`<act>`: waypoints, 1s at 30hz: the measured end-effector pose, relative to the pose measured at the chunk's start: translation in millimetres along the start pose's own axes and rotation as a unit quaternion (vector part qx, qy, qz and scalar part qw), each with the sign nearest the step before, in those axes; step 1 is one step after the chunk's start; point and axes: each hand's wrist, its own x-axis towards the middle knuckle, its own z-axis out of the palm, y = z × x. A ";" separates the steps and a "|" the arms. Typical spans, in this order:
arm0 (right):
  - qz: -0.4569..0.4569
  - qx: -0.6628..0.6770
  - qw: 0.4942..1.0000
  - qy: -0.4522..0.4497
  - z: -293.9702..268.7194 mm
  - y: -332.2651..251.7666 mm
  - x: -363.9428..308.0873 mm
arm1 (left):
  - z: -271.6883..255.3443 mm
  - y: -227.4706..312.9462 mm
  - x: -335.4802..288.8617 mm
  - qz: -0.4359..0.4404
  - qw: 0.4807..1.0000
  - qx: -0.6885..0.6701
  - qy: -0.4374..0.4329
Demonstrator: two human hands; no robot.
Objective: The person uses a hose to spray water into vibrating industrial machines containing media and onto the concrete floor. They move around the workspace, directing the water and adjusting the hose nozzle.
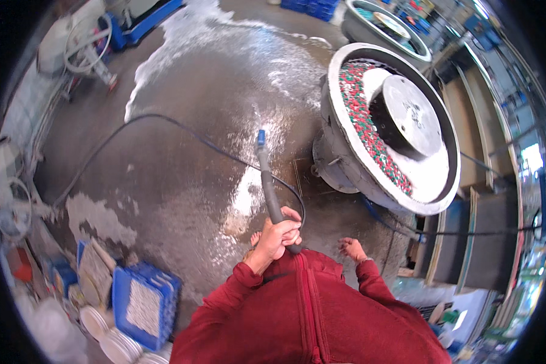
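Note:
My left hand is wrapped round the grip of a dark spray wand in front of my body. The wand points away from me over the wet floor, its blue nozzle at the far end. A black hose arcs across the floor from the left, passes behind the wand and curves back near my left hand. Low on the right, my right hand hangs beside my body, fingers loosely bent and slightly apart, with nothing visible in it.
To the right stands a large round tub machine holding red, green and white pieces and foam, with another tub behind. White foam spreads over the far floor. A blue crate and white buckets stand at lower left; handwheel machines line the left.

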 end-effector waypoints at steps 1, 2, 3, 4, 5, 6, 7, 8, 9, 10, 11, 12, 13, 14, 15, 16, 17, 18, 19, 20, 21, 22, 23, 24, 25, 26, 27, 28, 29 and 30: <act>-0.025 -0.024 0.999 0.003 4.8 -12.2 1.3 | -5.0 -0.2 0.9 -0.002 1.000 -0.001 0.012; -0.029 -0.056 0.998 0.009 10.2 -20.4 1.8 | -10.8 0.5 3.9 -0.001 0.999 0.022 0.025; -0.042 -0.052 0.998 0.012 15.2 -23.8 2.4 | -16.4 0.9 6.3 -0.003 0.999 0.018 0.050; -0.049 -0.052 0.997 0.015 20.3 -24.2 4.7 | -22.7 3.1 8.3 -0.010 0.997 0.023 0.071; -0.050 -0.057 0.997 0.011 24.7 -18.9 6.2 | -28.8 6.4 8.3 -0.025 0.995 0.030 0.090; -0.039 -0.047 0.998 0.022 29.0 -8.6 7.1 | -33.9 9.5 7.0 -0.040 0.991 0.052 0.119; -0.023 -0.042 0.999 0.024 33.0 2.7 11.1 | -37.7 11.7 4.0 -0.036 0.993 0.037 0.106; -0.005 -0.038 0.999 0.015 37.3 14.1 17.8 | -40.7 15.0 2.1 -0.049 0.989 0.040 0.135; 0.001 -0.095 0.995 0.035 44.2 27.7 22.0 | -43.1 18.9 -0.8 -0.037 0.992 0.061 0.099; 0.000 -0.108 0.994 0.034 47.2 44.4 21.4 | -44.3 22.4 -3.8 -0.045 0.987 0.097 0.122; 0.023 -0.134 0.990 0.024 51.4 59.0 20.5 | -44.6 25.9 -5.3 -0.045 0.987 0.110 0.113; 0.045 -0.163 0.986 0.009 57.0 70.5 20.3 | -43.8 27.0 -6.2 -0.043 0.991 0.100 0.072; 0.062 -0.164 0.984 -0.012 57.6 82.5 15.7 | -43.5 29.6 -8.4 -0.048 0.992 0.100 0.064; 0.105 -0.109 0.988 -0.017 62.4 91.1 11.2 | -42.8 31.7 -10.1 -0.047 0.992 0.100 0.058; 0.147 -0.054 0.987 -0.023 64.8 97.4 5.9 | -41.9 32.5 -10.1 -0.048 0.992 0.102 0.051; 0.149 -0.041 0.988 -0.019 68.8 100.6 1.9 | -41.1 32.8 -9.8 -0.053 0.991 0.116 0.050; 0.151 -0.026 0.988 -0.013 69.9 103.3 -4.5 | -40.1 32.6 -8.7 -0.059 0.991 0.111 0.054; 0.167 -0.011 0.986 -0.013 70.8 103.8 -8.9 | -39.0 31.7 -6.3 -0.063 0.991 0.111 0.050; 0.157 0.011 0.988 0.010 72.6 101.6 -10.5 | -38.1 31.0 -3.4 -0.065 0.990 0.117 0.039; 0.161 0.032 0.986 0.028 72.4 98.9 -11.6 | -36.8 30.4 0.5 -0.069 0.989 0.122 0.047; 0.187 0.055 0.980 0.042 72.5 96.6 -13.2 | -35.0 29.0 3.7 -0.074 0.987 0.131 0.052; 0.157 0.051 0.985 0.044 71.5 94.5 -14.0 | -32.5 26.6 6.4 -0.083 0.984 0.147 0.060; 0.146 0.050 0.987 0.041 68.5 91.9 -13.0 | -29.0 24.5 9.2 -0.083 0.979 0.167 0.079; 0.153 0.049 0.986 0.032 64.4 90.6 -11.9 | -24.3 21.3 9.6 -0.076 0.979 0.169 0.083; 0.131 0.054 0.989 0.036 59.8 89.6 -9.8 | -19.5 19.0 10.5 -0.073 0.978 0.175 0.085; 0.129 0.061 0.989 0.035 53.8 89.4 -6.7 | -13.8 15.9 11.2 -0.075 0.974 0.189 0.102; 0.134 0.072 0.988 0.023 48.6 90.6 -3.4 | -6.9 10.2 9.7 -0.063 0.977 0.180 0.100; 0.131 0.076 0.988 0.030 42.8 92.1 1.7 | -0.5 4.8 8.0 -0.047 0.979 0.180 0.089; 0.134 0.085 0.987 0.029 36.1 94.2 8.1 | 5.9 -0.1 6.1 -0.035 0.978 0.185 0.090; 0.156 0.094 0.983 0.024 29.9 97.1 15.4 | 11.9 -4.6 4.8 -0.027 0.976 0.196 0.091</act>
